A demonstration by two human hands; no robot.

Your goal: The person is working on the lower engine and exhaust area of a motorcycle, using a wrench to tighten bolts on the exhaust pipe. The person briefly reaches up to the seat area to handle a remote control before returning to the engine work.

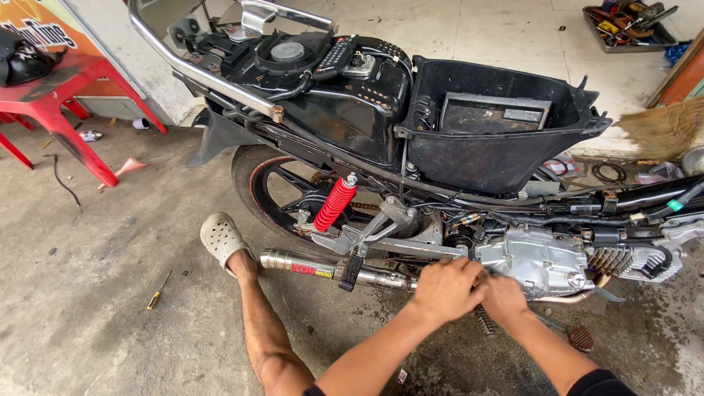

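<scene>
Both fists pressed together low on the motorcycle (pixel 440 147), at the engine case (pixel 539 260) rear edge: left hand (pixel 449 288), right hand (pixel 503 297), fingers curled on something hidden. Slip risk: knuckles into exhaust pipe (pixel 330 269) or footpeg (pixel 350 270).

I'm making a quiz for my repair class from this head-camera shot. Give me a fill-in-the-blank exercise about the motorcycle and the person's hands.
1. The spring beside the rear wheel is coloured ____.
2. The left hand and right hand work together next to the silver ____ of the motorcycle.
3. A small screwdriver lies on the concrete ____.
4. The person's foot wears a pale ____.

Missing words: red; engine; floor; clog
</scene>
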